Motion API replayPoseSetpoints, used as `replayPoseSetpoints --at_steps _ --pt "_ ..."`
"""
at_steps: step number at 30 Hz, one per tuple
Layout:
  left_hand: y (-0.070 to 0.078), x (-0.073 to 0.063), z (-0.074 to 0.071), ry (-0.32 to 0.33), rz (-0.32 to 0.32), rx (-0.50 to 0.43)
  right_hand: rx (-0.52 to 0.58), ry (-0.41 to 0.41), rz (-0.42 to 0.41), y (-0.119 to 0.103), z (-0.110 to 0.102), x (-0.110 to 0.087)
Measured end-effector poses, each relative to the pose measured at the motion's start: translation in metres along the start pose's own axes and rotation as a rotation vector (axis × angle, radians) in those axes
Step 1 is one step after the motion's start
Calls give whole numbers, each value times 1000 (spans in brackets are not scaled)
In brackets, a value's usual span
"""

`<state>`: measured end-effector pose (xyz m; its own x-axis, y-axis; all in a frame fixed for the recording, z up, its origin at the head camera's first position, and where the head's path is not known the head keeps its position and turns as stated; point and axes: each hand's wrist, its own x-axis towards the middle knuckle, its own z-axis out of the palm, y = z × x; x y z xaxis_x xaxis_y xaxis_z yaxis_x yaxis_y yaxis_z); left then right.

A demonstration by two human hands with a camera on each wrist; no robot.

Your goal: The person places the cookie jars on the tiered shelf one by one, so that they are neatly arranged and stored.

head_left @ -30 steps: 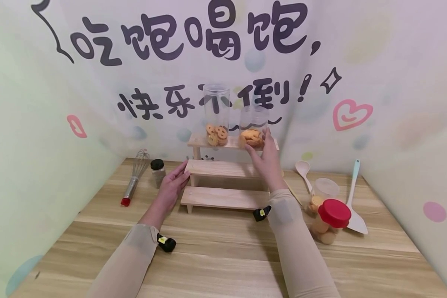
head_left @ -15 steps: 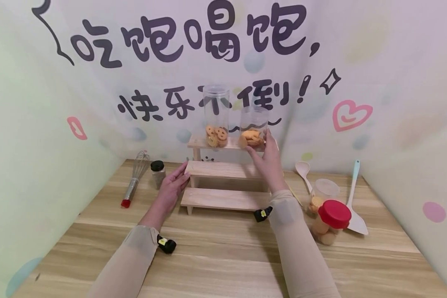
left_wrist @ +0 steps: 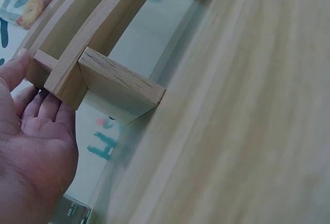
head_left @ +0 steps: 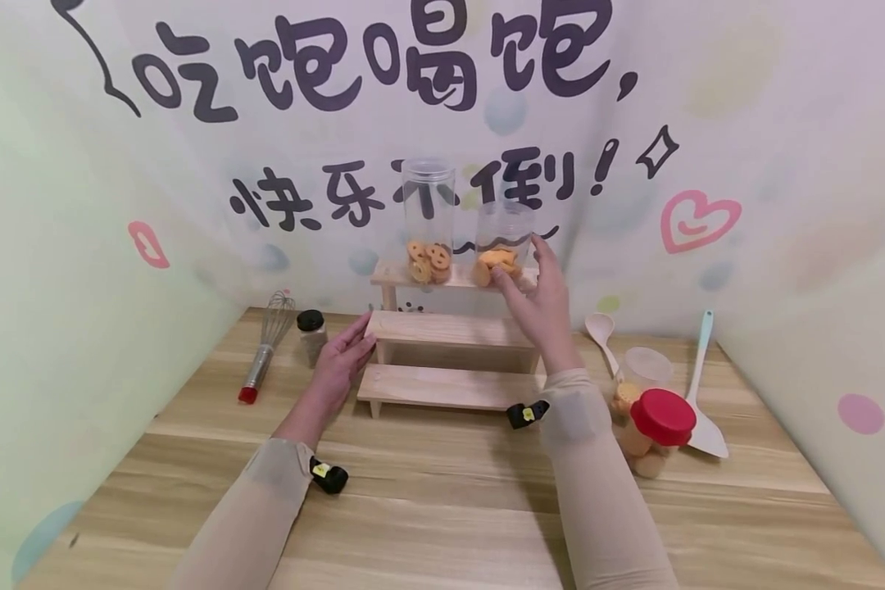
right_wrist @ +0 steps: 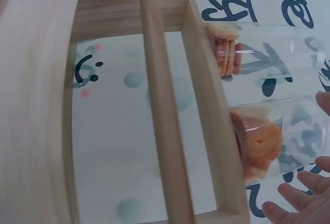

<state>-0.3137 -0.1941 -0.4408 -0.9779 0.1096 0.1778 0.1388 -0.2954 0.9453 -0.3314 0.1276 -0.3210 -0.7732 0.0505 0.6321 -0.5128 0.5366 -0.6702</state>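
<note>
A tiered wooden shelf (head_left: 442,330) stands on the table in the head view. Its left end is gripped at the middle step by my left hand (head_left: 338,365); the left wrist view shows the thumb over the wood and the fingers curled beneath. On the top step sit two clear jars: a tall jar (head_left: 429,217) of ring-shaped cookies, and to its right a shorter jar (head_left: 505,246) of orange-brown snacks. Beside the shorter jar my right hand (head_left: 546,315) has its fingers spread. Those fingers (right_wrist: 295,199) stand apart from the jar's wall in the right wrist view.
Left of the shelf lie a whisk (head_left: 267,348) and a black-lidded shaker (head_left: 312,338). On the right are a pale spoon (head_left: 601,332), a clear jar (head_left: 647,369), a red-lidded jar (head_left: 662,426) and a spatula (head_left: 704,393). A printed cloth (head_left: 442,131) hangs close behind.
My right hand has let go of the shorter jar and drawn slightly away to the right, its fingers spreading. The jar stays on the top step. My left hand keeps its grip.
</note>
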Motion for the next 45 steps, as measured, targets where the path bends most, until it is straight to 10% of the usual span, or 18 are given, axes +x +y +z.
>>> replayPoseSetpoints --at_steps 20,28,35,45 --pt "11 -4 -5 8 14 53 -28 -25 -262 -51 -57 -30" --pt "13 -2 -6 -8 12 66 -96 -242 -259 -38 -108 -61" --pt "16 -2 -4 -14 -15 71 -142 -214 -367 12 -157 -92" --pt "7 -6 2 -51 -29 42 371 -279 126 103 -211 -149"
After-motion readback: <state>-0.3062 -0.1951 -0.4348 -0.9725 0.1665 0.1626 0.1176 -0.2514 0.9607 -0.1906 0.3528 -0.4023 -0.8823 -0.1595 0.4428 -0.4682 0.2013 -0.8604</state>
